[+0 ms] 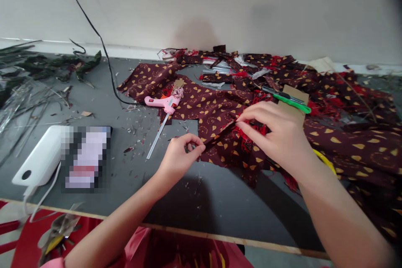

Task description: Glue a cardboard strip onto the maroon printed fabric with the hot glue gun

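My left hand (182,155) pinches one end of a narrow strip of dark maroon fabric (220,135). The strip's other end is between the thumb and fingers of my right hand (276,132), so it stretches slantwise between both hands. Beneath it spreads a larger maroon cloth (207,102) with gold leaf-like prints, its edges ragged. A pink hot glue gun (163,102) lies on this cloth, with a clear glue stick (158,136) lying by its nozzle. Just behind my right hand is a green-handled cutter (292,102) on a piece of brown cardboard (297,94).
A white power bank (42,157) and a phone (88,157) lie on the left of the grey table (132,176). Dark green leafy stems (47,67) are piled behind them. A black cable (106,54) hangs to the glue gun. Fabric scraps and red threads (326,104) fill the right.
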A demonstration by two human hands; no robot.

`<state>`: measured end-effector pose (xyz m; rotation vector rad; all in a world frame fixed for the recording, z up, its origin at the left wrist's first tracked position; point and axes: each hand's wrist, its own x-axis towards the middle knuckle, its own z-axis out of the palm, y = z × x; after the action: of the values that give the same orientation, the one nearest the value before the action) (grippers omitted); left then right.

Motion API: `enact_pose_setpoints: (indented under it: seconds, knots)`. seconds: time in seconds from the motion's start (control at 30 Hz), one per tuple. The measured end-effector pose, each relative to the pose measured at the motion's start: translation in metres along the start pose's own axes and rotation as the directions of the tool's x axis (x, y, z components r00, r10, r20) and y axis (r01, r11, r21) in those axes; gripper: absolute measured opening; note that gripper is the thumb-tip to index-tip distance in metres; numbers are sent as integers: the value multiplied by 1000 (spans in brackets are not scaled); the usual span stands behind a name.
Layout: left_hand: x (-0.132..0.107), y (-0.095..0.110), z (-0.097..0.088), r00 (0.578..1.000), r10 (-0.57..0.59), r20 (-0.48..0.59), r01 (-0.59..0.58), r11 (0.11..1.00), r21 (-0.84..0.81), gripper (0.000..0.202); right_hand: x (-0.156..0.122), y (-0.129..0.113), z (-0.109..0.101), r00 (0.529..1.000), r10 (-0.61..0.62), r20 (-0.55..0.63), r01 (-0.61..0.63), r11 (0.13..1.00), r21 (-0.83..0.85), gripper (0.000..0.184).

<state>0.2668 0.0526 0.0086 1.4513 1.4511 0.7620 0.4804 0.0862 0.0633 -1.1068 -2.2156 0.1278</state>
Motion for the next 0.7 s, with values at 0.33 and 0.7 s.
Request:
enact_pose_setpoints:
  seconds: [0.33, 0.7]
  knots:
    - [5, -11, 5, 994, -75, 83, 86, 986, -140, 14, 17, -19, -5, 991, -99, 94, 115, 976, -184, 12]
    - [7, -16, 7, 971, -123, 206, 151, 981, -125, 11, 23, -20, 8, 966, -53, 254, 130, 946, -297, 15]
